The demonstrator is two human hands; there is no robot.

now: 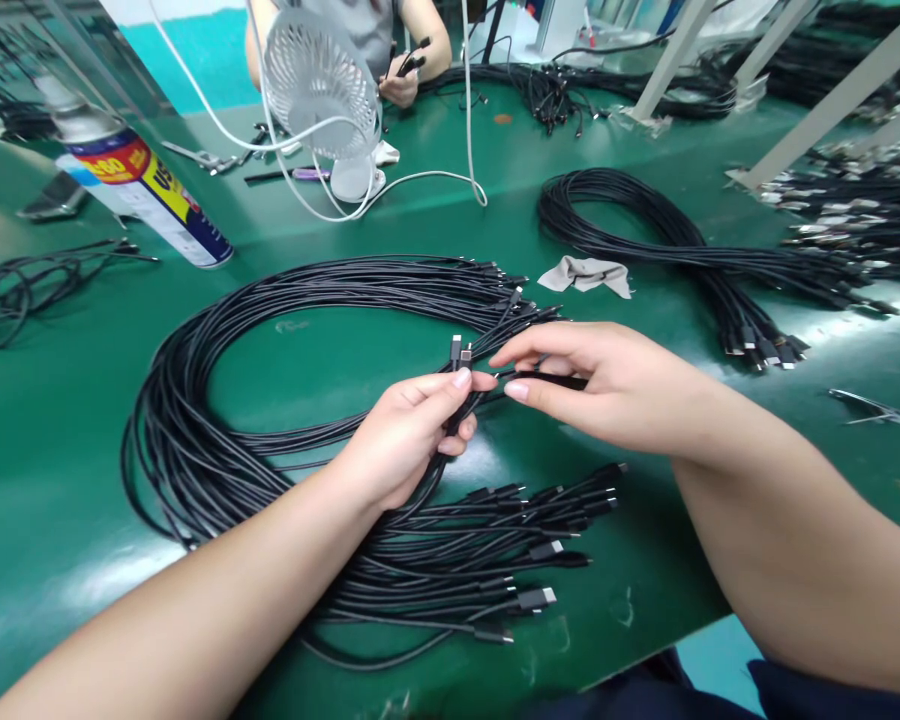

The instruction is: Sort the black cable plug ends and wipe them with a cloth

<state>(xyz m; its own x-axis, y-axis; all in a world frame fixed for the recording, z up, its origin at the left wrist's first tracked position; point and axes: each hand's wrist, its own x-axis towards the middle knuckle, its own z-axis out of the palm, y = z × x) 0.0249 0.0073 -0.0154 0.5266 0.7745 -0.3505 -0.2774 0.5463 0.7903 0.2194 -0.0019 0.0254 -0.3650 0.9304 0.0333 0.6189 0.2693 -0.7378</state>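
My left hand (427, 425) is closed around a few black USB cables (459, 408), their plugs standing up beyond the thumb. Between the thumb and fingers of my right hand (581, 375) is a slim black pointed tool (551, 378), partly hidden by the fingers. Its narrow tip points left and lies close to my left fingertips; whether it touches a plug I cannot make out. Below and around both hands spreads a large looped bundle of black cables (195, 400). Many of its plug ends (536, 600) point to the right.
A second cable bundle (630, 210) and a crumpled grey cloth (586, 276) lie farther back. Metal tweezers (868, 408) rest at the right. At the back left stand a spray can (146, 185) and a white fan (322, 85). Across the green table (750, 440), a co-worker's hand (401, 85) holds black cable ends.
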